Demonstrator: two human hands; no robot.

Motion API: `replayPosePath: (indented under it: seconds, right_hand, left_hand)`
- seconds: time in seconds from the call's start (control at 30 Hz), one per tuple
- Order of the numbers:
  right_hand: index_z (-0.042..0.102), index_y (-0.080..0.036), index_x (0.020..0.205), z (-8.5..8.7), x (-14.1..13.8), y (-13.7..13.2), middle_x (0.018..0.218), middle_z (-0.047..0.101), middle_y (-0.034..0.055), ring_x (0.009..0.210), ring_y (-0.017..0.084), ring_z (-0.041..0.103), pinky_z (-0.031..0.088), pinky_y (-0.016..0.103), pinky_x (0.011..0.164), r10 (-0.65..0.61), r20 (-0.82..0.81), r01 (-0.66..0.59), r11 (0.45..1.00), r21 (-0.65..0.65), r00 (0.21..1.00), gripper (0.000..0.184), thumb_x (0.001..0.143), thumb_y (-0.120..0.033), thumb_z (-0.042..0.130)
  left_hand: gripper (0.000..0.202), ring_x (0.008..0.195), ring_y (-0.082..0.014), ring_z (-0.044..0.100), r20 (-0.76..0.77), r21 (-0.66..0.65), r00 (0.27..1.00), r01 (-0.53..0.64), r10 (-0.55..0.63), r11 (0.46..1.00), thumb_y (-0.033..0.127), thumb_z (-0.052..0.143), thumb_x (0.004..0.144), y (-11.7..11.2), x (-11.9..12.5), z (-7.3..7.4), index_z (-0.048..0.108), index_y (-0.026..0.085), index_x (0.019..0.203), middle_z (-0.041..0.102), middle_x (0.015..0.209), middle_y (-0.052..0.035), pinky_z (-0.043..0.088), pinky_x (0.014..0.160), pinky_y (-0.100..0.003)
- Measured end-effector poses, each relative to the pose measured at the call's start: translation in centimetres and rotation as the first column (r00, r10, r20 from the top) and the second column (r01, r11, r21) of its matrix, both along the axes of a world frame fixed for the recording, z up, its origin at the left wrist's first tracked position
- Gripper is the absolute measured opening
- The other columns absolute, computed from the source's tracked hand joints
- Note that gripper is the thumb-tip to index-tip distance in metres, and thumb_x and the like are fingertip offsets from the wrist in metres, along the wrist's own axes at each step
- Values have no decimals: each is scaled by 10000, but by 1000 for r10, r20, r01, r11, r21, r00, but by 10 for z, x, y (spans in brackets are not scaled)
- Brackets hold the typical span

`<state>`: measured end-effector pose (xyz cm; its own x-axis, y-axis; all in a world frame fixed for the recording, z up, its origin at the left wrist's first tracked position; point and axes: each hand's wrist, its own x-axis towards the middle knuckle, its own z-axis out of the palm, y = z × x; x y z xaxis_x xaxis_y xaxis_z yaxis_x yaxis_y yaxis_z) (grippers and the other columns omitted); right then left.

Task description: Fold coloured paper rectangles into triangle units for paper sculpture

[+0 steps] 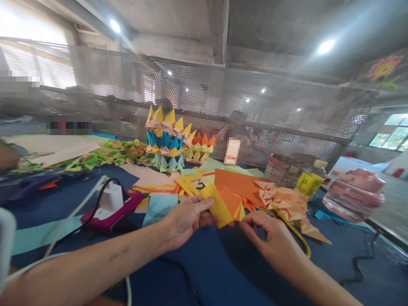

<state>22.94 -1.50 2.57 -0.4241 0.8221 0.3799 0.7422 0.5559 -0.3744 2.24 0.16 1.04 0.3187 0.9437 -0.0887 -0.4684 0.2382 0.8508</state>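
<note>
My left hand (186,221) pinches a folded yellow paper sheet (218,206) between thumb and fingers, just above the blue table. My right hand (270,236) sits to its right with fingers curled low over the tabletop, close to the sheet's lower corner; whether it holds anything I cannot tell. Behind them lie orange paper sheets (237,185) and a heap of folded peach paper pieces (285,199). A tall stack of folded paper rings (165,140) in yellow, blue and peach stands at the back.
A magenta device (110,212) with a black cable lies at left beside a light blue sheet (159,208). Green folded pieces (105,155) trail along the back left. A woven basket (287,168), yellow box (306,182) and clear lidded container (353,193) stand at right. Perforated metal screen behind.
</note>
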Motion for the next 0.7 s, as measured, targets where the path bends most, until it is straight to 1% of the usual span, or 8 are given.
replayPosePath:
  seconds: [0.1, 0.17, 0.23, 0.27, 0.37, 0.47, 0.57, 0.7]
  right_hand:
    - [612, -226, 781, 8, 19, 4, 807, 675, 58, 765, 238, 620, 448, 343, 687, -156, 134, 132, 976, 176, 979, 228, 895, -330, 444]
    - [601, -229, 802, 6, 37, 3, 846, 672, 80, 788, 272, 631, 450, 381, 689, -309, 229, 271, 945, 183, 923, 217, 877, -347, 436]
    - [582, -226, 788, 0, 56, -1, 868, 661, 113, 806, 313, 643, 451, 394, 648, -465, 302, 437, 885, 160, 832, 216, 850, -377, 440]
    - [574, -216, 783, -4, 64, -4, 881, 653, 140, 785, 327, 647, 447, 396, 615, -493, 310, 469, 870, 153, 813, 223, 838, -386, 442]
    - [555, -224, 804, -11, 82, -11, 907, 656, 131, 788, 298, 657, 456, 378, 648, -465, 312, 468, 881, 72, 828, 214, 846, -392, 428]
    - [535, -216, 929, -9, 91, -13, 742, 673, 63, 655, 247, 653, 432, 325, 594, -438, 337, 463, 886, 5, 834, 162, 806, -297, 470]
    - [511, -206, 1042, -1, 95, -14, 636, 654, -9, 570, 214, 627, 375, 279, 540, -425, 353, 471, 881, -51, 833, 343, 700, -174, 506]
    - [513, -209, 1091, 10, 98, -25, 575, 620, -59, 538, 187, 607, 311, 241, 497, -409, 378, 486, 863, -136, 831, 481, 619, -115, 518]
  left_hand:
    - [95, 751, -184, 726, 26, -17, 997, -66, 66, 998, 194, 638, 880, 5, -3, 2, 667, 104, 892, 746, 880, -111, 583, 671, -234]
    - [91, 737, -180, 725, 44, -23, 994, -94, 95, 995, 193, 638, 883, 6, -4, 4, 661, 107, 900, 746, 864, -103, 583, 673, -239]
    - [74, 739, -173, 721, 63, -28, 992, -111, 113, 993, 183, 636, 885, 7, -5, 5, 655, 112, 889, 741, 859, -93, 580, 692, -242]
    - [67, 746, -169, 717, 72, -31, 990, -115, 117, 993, 176, 632, 887, 8, -6, 6, 652, 112, 881, 737, 861, -91, 578, 705, -244]
    - [80, 782, -165, 696, 93, -44, 989, -110, 114, 993, 179, 612, 905, 8, -7, 6, 638, 105, 917, 709, 911, -86, 573, 724, -273]
    - [181, 850, -177, 658, 104, -49, 990, -92, 96, 995, 241, 582, 930, 8, -9, 8, 605, 115, 1058, 652, 1029, -77, 565, 738, -338]
    - [258, 930, -203, 628, 106, -44, 991, -77, 81, 996, 277, 572, 935, 7, -11, 11, 569, 134, 1150, 602, 1124, -87, 548, 782, -382]
    - [282, 970, -219, 614, 94, -51, 992, -86, 90, 995, 282, 576, 931, 8, -13, 14, 558, 135, 1172, 584, 1161, -98, 535, 813, -403]
